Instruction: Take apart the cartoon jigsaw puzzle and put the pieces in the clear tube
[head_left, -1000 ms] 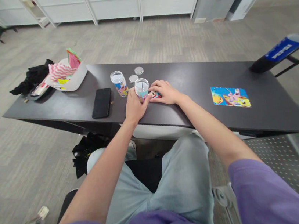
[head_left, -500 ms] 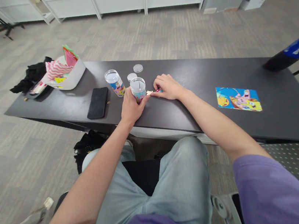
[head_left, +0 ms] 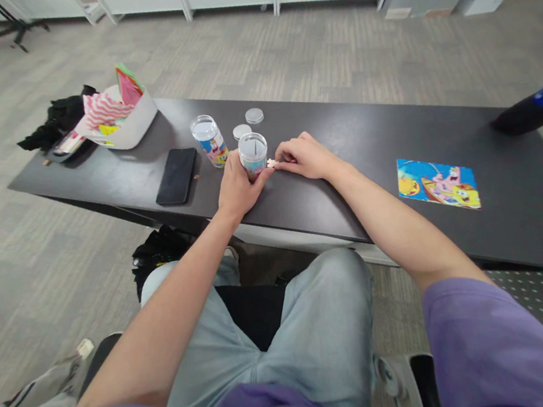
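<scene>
My left hand [head_left: 240,187] wraps round a clear jar [head_left: 253,157] with a cartoon print, upright on the dark table; its lid is off. Just right of the jar, my right hand [head_left: 306,157] rests with bent fingers at a small pale jigsaw puzzle piece [head_left: 271,163]. Something reddish shows under its fingers, mostly hidden. A second clear jar [head_left: 210,142] with a cartoon print stands close by on the left, open at the top. Behind the jars lie two round silvery lids, a nearer lid [head_left: 242,131] and a farther lid [head_left: 254,115].
On the table [head_left: 352,199], a black phone [head_left: 176,176] lies left of the jars. Farther left stands a white basket [head_left: 133,135] of colourful cloths beside black fabric [head_left: 58,122]. A cartoon picture [head_left: 438,183] lies right. A blue-black cylinder [head_left: 535,107] juts over the right end.
The camera view has shifted slightly. My right hand's fingers have drawn in a little round the puzzle piece, and less of the reddish item shows. My left hand still holds the jar.
</scene>
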`<act>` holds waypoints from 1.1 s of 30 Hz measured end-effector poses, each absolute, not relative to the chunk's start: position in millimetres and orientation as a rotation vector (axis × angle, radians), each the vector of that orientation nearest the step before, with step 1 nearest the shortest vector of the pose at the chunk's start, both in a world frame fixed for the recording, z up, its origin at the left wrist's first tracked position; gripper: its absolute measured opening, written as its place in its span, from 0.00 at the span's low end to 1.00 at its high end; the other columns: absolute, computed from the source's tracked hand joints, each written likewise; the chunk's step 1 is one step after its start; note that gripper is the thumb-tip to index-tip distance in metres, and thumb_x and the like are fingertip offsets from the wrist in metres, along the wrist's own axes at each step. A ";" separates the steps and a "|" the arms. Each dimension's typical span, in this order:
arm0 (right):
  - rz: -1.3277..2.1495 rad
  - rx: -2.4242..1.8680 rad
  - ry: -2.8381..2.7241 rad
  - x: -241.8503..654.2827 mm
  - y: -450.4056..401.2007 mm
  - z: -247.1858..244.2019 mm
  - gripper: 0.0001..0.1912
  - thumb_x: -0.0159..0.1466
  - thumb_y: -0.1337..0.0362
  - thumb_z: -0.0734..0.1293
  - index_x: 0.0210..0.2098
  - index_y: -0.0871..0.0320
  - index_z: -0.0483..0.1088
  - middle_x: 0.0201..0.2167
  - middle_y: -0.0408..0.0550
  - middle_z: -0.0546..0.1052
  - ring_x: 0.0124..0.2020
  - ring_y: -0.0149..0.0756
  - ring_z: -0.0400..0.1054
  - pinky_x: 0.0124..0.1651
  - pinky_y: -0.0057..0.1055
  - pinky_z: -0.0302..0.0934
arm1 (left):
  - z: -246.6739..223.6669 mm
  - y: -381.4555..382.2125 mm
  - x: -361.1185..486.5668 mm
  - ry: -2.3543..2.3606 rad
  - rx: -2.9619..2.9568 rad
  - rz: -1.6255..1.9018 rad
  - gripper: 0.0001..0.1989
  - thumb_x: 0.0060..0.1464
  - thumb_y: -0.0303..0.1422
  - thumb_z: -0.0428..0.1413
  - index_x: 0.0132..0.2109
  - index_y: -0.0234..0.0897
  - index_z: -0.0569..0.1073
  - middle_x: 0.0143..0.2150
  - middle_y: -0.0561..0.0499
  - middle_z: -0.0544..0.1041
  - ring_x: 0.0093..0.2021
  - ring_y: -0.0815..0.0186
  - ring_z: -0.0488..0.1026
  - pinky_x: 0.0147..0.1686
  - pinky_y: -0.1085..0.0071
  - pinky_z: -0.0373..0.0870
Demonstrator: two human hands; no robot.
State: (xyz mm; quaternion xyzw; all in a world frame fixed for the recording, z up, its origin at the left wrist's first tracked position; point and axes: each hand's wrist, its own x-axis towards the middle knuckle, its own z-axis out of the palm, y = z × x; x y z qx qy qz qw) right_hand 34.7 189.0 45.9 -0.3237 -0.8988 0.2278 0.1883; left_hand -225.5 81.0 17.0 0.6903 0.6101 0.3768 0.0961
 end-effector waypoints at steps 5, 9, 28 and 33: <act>0.746 -0.901 -2.434 35.4 193.5 40.5 0.14 0.84 0.51 0.78 0.44 0.50 0.79 0.30 0.40 0.78 0.36 0.44 0.72 0.56 0.45 0.63 | 10.7 81.5 -227.4 1.779 2.100 1.173 0.32 0.75 0.59 0.66 0.73 0.49 0.72 0.71 0.30 0.84 0.77 0.31 0.80 0.82 0.30 0.76; 0.737 -0.980 -2.217 38.6 199.4 34.1 0.25 0.87 0.35 0.71 0.45 0.47 0.77 0.31 0.42 0.75 0.36 0.46 0.68 0.46 0.43 0.64 | 9.0 80.9 -226.7 1.757 2.145 1.208 0.35 0.77 0.62 0.65 0.73 0.42 0.73 0.70 0.27 0.83 0.75 0.32 0.80 0.80 0.32 0.76; 0.855 -0.784 -2.513 83.2 212.7 54.3 0.22 0.62 0.36 0.87 0.39 0.45 0.90 0.53 0.57 0.84 0.54 0.64 0.80 0.69 0.66 0.78 | 10.8 79.6 -222.5 1.827 2.138 1.194 0.31 0.74 0.43 0.76 0.71 0.52 0.69 0.71 0.32 0.81 0.77 0.30 0.80 0.79 0.34 0.78; 0.830 -0.814 -2.578 80.1 210.3 58.0 0.21 0.67 0.36 0.85 0.36 0.44 0.87 0.49 0.56 0.86 0.55 0.66 0.81 0.74 0.70 0.74 | 14.3 78.6 -221.4 1.816 2.152 1.169 0.30 0.74 0.40 0.76 0.70 0.50 0.67 0.71 0.31 0.82 0.76 0.32 0.81 0.78 0.36 0.78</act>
